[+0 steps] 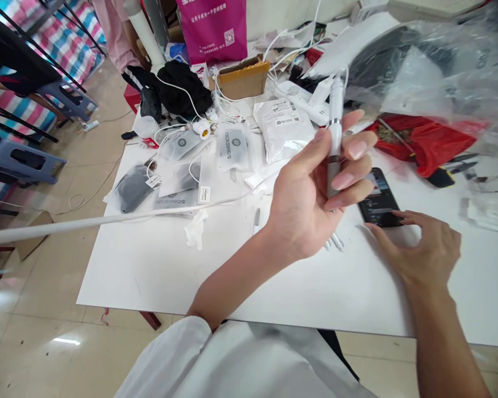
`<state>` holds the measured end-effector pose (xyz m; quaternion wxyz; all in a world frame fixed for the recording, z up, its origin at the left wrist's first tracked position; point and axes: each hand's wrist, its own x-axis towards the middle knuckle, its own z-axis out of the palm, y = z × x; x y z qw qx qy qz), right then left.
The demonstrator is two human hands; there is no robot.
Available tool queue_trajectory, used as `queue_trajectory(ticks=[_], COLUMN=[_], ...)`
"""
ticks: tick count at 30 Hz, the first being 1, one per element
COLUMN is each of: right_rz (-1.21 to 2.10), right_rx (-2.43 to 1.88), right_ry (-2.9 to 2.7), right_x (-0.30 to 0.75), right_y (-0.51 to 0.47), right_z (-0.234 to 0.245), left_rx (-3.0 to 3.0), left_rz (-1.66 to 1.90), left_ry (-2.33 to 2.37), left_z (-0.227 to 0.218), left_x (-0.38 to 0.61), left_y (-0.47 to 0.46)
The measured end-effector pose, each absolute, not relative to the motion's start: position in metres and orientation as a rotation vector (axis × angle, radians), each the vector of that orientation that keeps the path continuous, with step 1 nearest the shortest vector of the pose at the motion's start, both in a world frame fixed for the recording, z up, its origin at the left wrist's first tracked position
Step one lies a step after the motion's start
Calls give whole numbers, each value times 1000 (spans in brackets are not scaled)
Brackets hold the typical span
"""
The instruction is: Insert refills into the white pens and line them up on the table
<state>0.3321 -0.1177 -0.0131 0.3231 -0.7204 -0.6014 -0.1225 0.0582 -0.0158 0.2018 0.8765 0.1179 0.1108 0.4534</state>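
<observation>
My left hand (315, 193) is raised above the white table (157, 265), palm toward me, with its fingers curled round a slim white and silver pen-shaped device (335, 130) held upright. A white cable runs from the device's top. My right hand (423, 249) rests on the table at the right, fingers bent, its fingertips touching the near edge of a black smartphone (377, 202) with a lit screen. A few small white tips (335, 242) lie on the table just below my left hand.
Several sealed product pouches (232, 146) lie across the table's middle, with a cardboard box (243, 77), white cables, a magenta bag (213, 27), a red bag (423, 141) and clear plastic wrap (440, 72) behind. A long white rod (108, 220) crosses the left side. Blue stools stand on the floor at left.
</observation>
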Motion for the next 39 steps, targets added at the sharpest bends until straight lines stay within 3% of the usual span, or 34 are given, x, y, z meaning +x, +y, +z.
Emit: queue_trajectory(ticks=[24,29,39], right_rz=[-190,-344,-349], right_rx=[-1835,-1758,-1760], right_ry=[-1708,-1688,-1664], right_x=[339,344,340], right_y=[-111,-110,-112], right_z=[-20,-26,-24], left_rx=[375,236,272], left_rz=[837,860,905], left_ry=[167,211,200], left_z=[207,203,199], left_x=[53,57,59], left_y=[-18,-16,-14])
